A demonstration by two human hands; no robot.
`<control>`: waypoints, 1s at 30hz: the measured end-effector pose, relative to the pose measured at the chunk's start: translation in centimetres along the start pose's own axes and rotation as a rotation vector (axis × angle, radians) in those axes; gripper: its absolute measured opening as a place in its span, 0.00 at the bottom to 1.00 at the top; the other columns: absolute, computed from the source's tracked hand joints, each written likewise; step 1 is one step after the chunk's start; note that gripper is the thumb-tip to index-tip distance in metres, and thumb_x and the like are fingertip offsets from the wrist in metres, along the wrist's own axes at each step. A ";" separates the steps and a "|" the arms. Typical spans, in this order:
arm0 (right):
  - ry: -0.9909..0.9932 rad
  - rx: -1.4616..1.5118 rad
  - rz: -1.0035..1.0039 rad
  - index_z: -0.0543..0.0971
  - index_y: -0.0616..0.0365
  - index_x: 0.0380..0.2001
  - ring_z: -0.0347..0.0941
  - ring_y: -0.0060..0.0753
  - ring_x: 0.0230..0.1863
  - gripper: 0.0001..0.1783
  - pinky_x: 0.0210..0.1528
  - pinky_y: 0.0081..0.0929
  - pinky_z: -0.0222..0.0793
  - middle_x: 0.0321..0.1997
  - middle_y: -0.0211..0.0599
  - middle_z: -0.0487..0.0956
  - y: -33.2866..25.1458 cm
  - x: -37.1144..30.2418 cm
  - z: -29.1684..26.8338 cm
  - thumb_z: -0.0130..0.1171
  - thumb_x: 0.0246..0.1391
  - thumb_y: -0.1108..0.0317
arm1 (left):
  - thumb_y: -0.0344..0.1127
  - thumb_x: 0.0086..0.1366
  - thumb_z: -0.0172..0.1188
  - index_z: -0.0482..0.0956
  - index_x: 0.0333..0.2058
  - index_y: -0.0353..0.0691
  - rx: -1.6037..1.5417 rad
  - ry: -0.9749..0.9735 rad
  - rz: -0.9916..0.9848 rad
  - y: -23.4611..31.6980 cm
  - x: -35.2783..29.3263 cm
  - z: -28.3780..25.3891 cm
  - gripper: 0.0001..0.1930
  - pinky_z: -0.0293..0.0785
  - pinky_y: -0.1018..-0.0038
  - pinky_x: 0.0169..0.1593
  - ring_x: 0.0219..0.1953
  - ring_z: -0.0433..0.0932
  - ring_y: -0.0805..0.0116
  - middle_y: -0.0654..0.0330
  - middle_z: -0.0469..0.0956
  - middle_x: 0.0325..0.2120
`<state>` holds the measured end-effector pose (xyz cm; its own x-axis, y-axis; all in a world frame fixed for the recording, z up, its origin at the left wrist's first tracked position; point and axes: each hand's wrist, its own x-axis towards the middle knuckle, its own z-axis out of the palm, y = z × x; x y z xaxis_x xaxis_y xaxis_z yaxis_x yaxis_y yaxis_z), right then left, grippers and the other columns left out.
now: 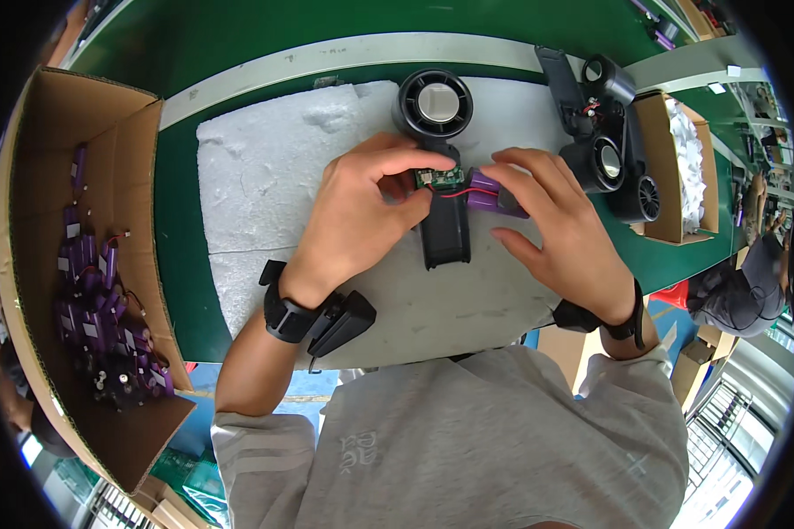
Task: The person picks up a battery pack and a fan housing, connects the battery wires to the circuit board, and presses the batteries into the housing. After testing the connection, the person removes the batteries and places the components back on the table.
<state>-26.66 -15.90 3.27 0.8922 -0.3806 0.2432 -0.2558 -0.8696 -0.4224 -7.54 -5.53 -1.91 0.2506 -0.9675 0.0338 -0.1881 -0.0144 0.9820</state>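
A black handheld fan (446,231) with a round head lies on a white foam sheet (265,167), its handle toward me. Over the upper handle is a small green circuit board (441,177). My left hand (362,203) is closed at the board, index finger above it and thumb below. A red wire runs from the board to a purple battery pack (483,191) beside the handle. My right hand (551,220) arches over the pack's right end, fingertips at its upper edge. Its thumb is apart from the pack, below it; the palm side is hidden.
At left stands a tall cardboard box (132,238) with several purple batteries inside. Black fan parts (604,159) are piled at the right back, next to a cardboard box (666,167) of white pieces. A metal strip (326,57) crosses the green table behind the foam.
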 end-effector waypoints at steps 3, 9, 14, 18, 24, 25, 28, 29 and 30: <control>-0.010 0.049 0.006 0.76 0.60 0.46 0.76 0.38 0.34 0.28 0.38 0.30 0.73 0.39 0.43 0.77 2.2 0.0 2.0 0.68 0.36 0.81 | 0.18 0.52 0.60 0.83 0.42 0.41 0.043 -0.038 -0.021 0.0 0.1 0.0 0.18 0.75 0.79 0.38 0.34 0.77 0.73 0.58 0.76 0.41; -0.259 0.319 0.062 0.72 0.62 0.53 0.77 0.34 0.33 0.33 0.35 0.30 0.73 0.40 0.45 0.76 3.5 -0.4 0.7 0.65 0.37 0.82 | 0.17 0.51 0.63 0.84 0.42 0.42 0.108 -0.034 0.035 -0.4 0.0 -0.1 0.19 0.76 0.79 0.37 0.35 0.79 0.72 0.56 0.77 0.42; -0.577 1.051 0.436 0.63 0.63 0.61 0.79 0.33 0.35 0.41 0.36 0.28 0.76 0.40 0.44 0.76 2.7 0.2 -0.3 0.62 0.39 0.82 | 0.20 0.47 0.67 0.85 0.42 0.43 0.244 -0.026 0.107 -0.4 0.2 -0.4 0.20 0.78 0.77 0.37 0.34 0.80 0.68 0.54 0.79 0.40; -0.636 1.515 0.577 0.57 0.61 0.64 0.80 0.38 0.38 0.46 0.39 0.29 0.77 0.41 0.43 0.75 2.8 -0.5 0.3 0.64 0.39 0.81 | 0.22 0.45 0.70 0.85 0.41 0.45 0.334 -0.005 0.186 -0.6 0.2 -0.1 0.21 0.78 0.76 0.36 0.32 0.81 0.67 0.52 0.80 0.40; -0.632 1.437 0.624 0.62 0.62 0.59 0.76 0.42 0.47 0.48 0.44 0.33 0.76 0.44 0.43 0.73 2.6 -0.6 -0.7 0.74 0.32 0.75 | 0.24 0.45 0.71 0.85 0.41 0.45 0.432 0.033 0.275 -0.5 0.0 0.2 0.21 0.78 0.77 0.32 0.29 0.80 0.69 0.52 0.80 0.40; -0.633 1.441 0.626 0.62 0.62 0.59 0.76 0.42 0.47 0.48 0.44 0.33 0.76 0.44 0.43 0.73 2.7 -0.5 -0.5 0.74 0.32 0.75 | 0.24 0.45 0.71 0.85 0.41 0.45 0.433 0.030 0.272 -0.5 0.0 0.2 0.21 0.78 0.77 0.32 0.29 0.80 0.69 0.52 0.80 0.40; -0.342 0.872 0.026 0.70 0.63 0.52 0.74 0.42 0.47 0.43 0.46 0.37 0.73 0.46 0.45 0.75 3.3 -0.1 0.2 0.77 0.26 0.73 | 0.25 0.45 0.72 0.85 0.42 0.45 0.445 0.013 0.283 -0.4 0.1 0.2 0.21 0.78 0.76 0.31 0.28 0.80 0.68 0.51 0.80 0.40; -0.344 0.874 0.027 0.70 0.63 0.52 0.74 0.42 0.47 0.43 0.46 0.37 0.73 0.46 0.45 0.75 3.1 -0.1 0.5 0.77 0.26 0.73 | 0.25 0.45 0.72 0.85 0.42 0.45 0.445 0.013 0.281 -0.4 0.1 0.2 0.21 0.78 0.76 0.31 0.28 0.80 0.68 0.51 0.80 0.40; -0.306 0.807 -0.041 0.72 0.63 0.50 0.73 0.43 0.46 0.42 0.46 0.38 0.72 0.47 0.45 0.75 2.7 0.0 0.7 0.78 0.25 0.72 | 0.25 0.46 0.72 0.85 0.42 0.45 0.447 0.013 0.294 -0.4 0.2 0.2 0.20 0.78 0.76 0.31 0.28 0.80 0.68 0.51 0.80 0.40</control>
<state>-27.10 -18.04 1.47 0.9856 -0.1516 0.0748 0.0177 -0.3473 -0.9376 -7.65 -5.77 -2.36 0.1380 -0.9438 0.3005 -0.6376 0.1475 0.7561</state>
